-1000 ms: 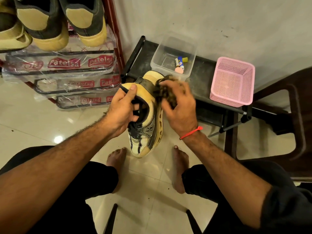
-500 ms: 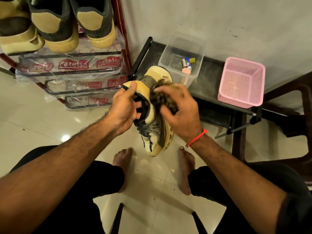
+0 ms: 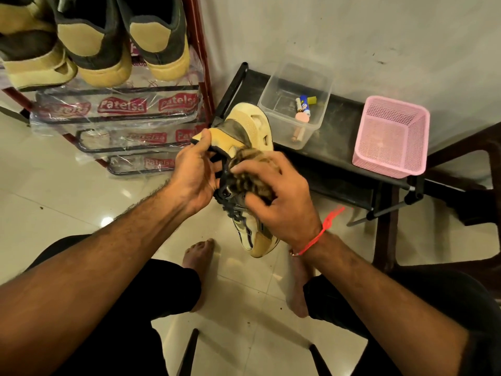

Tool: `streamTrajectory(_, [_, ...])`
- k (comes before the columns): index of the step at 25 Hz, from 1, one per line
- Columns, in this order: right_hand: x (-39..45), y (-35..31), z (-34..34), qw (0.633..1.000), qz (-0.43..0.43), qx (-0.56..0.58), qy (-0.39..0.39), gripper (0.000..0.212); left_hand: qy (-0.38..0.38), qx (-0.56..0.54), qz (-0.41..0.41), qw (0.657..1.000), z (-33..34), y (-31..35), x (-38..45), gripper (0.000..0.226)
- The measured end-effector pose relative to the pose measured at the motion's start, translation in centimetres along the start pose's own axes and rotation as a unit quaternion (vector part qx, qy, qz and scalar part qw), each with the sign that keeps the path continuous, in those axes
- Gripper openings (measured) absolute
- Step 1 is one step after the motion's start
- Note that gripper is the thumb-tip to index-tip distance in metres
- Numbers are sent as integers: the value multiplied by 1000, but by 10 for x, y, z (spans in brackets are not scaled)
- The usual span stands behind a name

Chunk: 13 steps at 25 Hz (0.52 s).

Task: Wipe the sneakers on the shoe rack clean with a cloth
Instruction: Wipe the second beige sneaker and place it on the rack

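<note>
1. The right hand [image 3: 282, 196] grips a bunched, dark mottled cloth [image 3: 248, 175] and presses it on the sneaker [image 3: 244, 131]; its fingertips are blurred and the cloth's edges are hard to make out
2. The left hand [image 3: 193, 177] holds the sneaker by the collar, thumb on the heel tab, fingers hidden inside. The sneaker is held above the floor, toe down toward the feet, its middle covered by both hands
3. Behind on the table [image 3: 339, 137] stand a clear tub [image 3: 271, 104] with small items, labels unreadable, and a pink basket [image 3: 390, 158]
4. On the rack [image 3: 202, 77] to the left, three shoes [image 3: 103, 50] are cut off by the top edge
</note>
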State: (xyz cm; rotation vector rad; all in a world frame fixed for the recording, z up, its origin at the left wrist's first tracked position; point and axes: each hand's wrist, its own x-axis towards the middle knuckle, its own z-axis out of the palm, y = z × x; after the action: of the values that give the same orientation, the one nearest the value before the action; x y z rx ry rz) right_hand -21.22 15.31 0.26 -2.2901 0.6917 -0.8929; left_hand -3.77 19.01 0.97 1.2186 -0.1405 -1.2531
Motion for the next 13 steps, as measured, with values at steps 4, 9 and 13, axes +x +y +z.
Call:
streamTrajectory(4, [14, 21, -9, 996, 82, -17, 35, 39, -5, -9, 0, 1000, -1, 0, 2, 48])
streamTrajectory(9, [1, 10, 0, 1000, 0, 0, -8, 39, 8, -12, -2, 1000, -2, 1, 2, 47])
streamTrajectory(13, [9, 14, -4, 997, 74, 2, 34, 39, 5, 3, 5, 1000, -1, -2, 2, 49])
